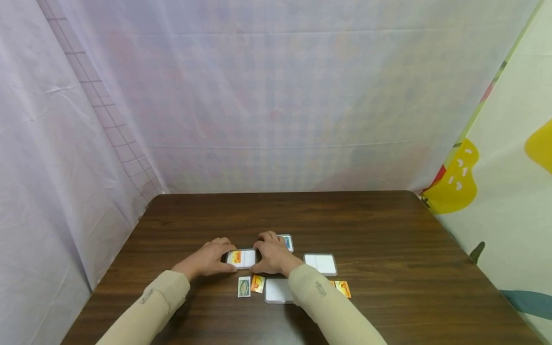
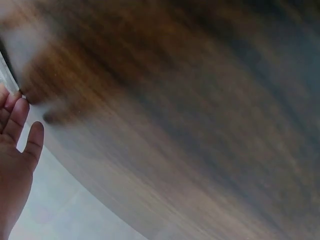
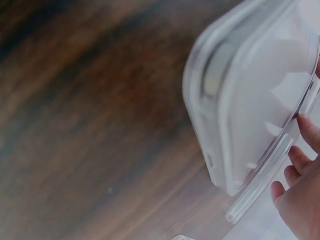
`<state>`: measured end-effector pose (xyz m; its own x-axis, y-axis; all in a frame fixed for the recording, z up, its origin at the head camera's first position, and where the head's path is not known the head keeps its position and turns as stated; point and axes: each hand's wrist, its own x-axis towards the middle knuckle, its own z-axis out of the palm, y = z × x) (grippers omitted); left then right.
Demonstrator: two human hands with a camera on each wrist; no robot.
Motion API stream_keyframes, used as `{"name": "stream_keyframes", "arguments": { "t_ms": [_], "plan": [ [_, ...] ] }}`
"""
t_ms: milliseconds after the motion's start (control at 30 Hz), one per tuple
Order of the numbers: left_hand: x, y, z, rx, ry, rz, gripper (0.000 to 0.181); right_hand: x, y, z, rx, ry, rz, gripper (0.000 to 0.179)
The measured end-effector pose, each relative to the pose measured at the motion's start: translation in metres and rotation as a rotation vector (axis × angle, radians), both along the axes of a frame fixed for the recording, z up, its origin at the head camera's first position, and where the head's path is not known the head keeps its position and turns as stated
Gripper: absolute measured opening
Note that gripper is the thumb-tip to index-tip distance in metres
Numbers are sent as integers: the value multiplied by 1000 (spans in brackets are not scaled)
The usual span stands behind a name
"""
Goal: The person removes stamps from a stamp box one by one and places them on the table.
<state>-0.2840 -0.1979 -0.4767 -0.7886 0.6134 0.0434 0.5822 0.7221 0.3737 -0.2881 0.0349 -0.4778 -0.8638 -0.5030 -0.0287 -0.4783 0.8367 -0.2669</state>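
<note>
A small clear plastic case [image 1: 247, 258] with a white insert lies on the table, an orange-and-yellow stamp-like card [image 1: 235, 257] in its left half. My left hand [image 1: 210, 258] grips the case's left end, thumb at the near corner and fingers at the far one. At the right end, my right hand [image 1: 273, 254] holds the case between thumb and forefinger. The left wrist view catches only the left hand's fingers [image 2: 19, 117] at its edge. In the right wrist view the fingers [image 3: 300, 160] are beside a clear case edge.
Just nearer lie a green-toned card [image 1: 244, 286] and an orange card [image 1: 258, 283]. Another clear case [image 1: 277, 291] is partly under the right sleeve, with orange cards [image 1: 342, 288] beyond. A white-filled case [image 1: 320, 264] sits rightward; one with a blue picture [image 1: 286, 242] is behind the right hand.
</note>
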Motion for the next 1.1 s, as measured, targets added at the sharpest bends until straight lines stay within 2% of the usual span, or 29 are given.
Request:
{"name": "stream_keyframes", "arguments": {
  "t_ms": [233, 467, 733, 933, 1100],
  "plan": [
    [-1, 1, -1, 8, 18, -23, 51, 2, -1, 1, -2, 15, -4, 57],
    [-1, 1, -1, 6, 25, -7, 53, 3, -1, 2, 6, 27, -7, 57],
    [0, 0, -1, -3, 33, -2, 52, 2, -6, 1, 3, 31, 39, 77],
    [1, 2, 1, -6, 9, 21, 54, 5, -10, 0, -39, -6, 52, 74],
    [1, 5, 1, -19, 4, 42, 59, 5, -11, -1, -37, 1, 49, 73]
  ]
}}
